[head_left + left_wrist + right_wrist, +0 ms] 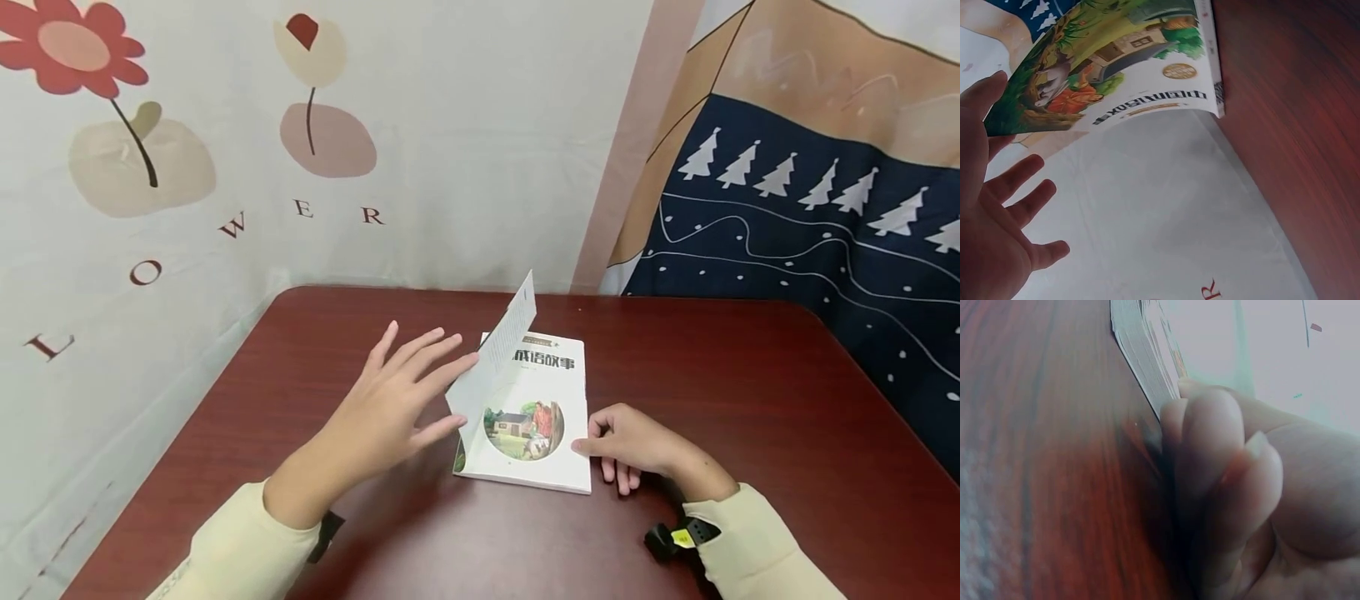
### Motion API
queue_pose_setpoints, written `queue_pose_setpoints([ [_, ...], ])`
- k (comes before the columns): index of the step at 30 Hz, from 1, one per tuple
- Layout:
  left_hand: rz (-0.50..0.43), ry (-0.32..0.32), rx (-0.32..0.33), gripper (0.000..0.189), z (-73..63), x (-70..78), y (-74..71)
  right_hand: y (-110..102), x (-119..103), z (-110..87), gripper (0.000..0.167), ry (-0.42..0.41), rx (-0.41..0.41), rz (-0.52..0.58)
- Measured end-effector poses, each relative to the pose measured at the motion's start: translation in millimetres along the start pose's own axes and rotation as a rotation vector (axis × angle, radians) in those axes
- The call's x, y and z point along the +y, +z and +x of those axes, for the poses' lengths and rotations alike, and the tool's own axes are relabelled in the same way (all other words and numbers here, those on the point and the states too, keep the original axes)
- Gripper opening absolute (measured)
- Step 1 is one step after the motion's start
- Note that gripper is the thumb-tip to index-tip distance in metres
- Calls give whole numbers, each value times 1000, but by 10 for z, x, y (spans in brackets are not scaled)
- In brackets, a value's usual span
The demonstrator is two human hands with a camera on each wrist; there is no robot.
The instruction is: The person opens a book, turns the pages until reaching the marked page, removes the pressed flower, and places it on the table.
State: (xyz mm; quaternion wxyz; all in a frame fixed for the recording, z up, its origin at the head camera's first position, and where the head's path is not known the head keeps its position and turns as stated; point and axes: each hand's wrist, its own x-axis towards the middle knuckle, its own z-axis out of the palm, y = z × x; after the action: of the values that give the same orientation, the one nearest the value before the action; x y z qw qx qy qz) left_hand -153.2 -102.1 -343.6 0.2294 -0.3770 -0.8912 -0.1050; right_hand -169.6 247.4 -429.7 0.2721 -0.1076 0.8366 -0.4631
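Note:
A paperback book [573,400] lies on the table, its front cover [495,358] lifted and leaning up to the left. The white title page beneath shows Chinese characters and a round picture of a house and a figure. My left hand [397,392] is beside the lifted cover with fingers spread, index fingertip and thumb right at its free edge. In the left wrist view, the cover's painted outer side [1122,69] faces up past the thumb. My right hand [637,437] pinches the book's lower right edge, thumb on top, fingers curled against the page block [1141,356].
The dark red table [720,375] has rounded far corners. Behind it hangs a pale cloth [465,167] with printed flowers and letters, and a navy tree-patterned part [795,242] at right. A black wrist strap [701,531] sits at the right sleeve.

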Motion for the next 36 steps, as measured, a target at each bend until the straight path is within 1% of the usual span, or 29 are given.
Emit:
queue_pose_setpoints([
  [4,15,12,-7,82,-48,-38,-13,-1,18,1,39,15,-11,3],
  [9,30,6,2,88,-74,-56,-35,-19,22,3,40,-11,-5,3],
  [14,51,-30,-26,90,-126,-75,-64,-14,24,12,39,-4,-14,5],
  [16,60,-37,-17,90,-158,-104,-76,-8,19,13,39,1,-16,3],
  [19,64,-53,22,90,-220,-164,-101,-11,-1,21,39,-4,-14,-1],
  [21,55,-68,47,91,-264,-198,-114,-16,-16,24,40,-8,-13,-1],
  [23,35,-93,58,93,-306,-220,-123,-21,-20,26,40,-10,-11,-1],
  [27,-12,-146,45,94,-378,-250,-133,-15,-9,28,39,-1,-17,4],
  [29,-21,-168,40,93,-411,-271,-142,-10,-4,27,39,-2,-16,5],
  [33,0,-201,47,89,-483,-326,-168,-6,-3,32,39,-11,-11,-3],
  [36,26,-210,47,85,-532,-363,-173,-9,6,26,39,-2,-11,-5],
])
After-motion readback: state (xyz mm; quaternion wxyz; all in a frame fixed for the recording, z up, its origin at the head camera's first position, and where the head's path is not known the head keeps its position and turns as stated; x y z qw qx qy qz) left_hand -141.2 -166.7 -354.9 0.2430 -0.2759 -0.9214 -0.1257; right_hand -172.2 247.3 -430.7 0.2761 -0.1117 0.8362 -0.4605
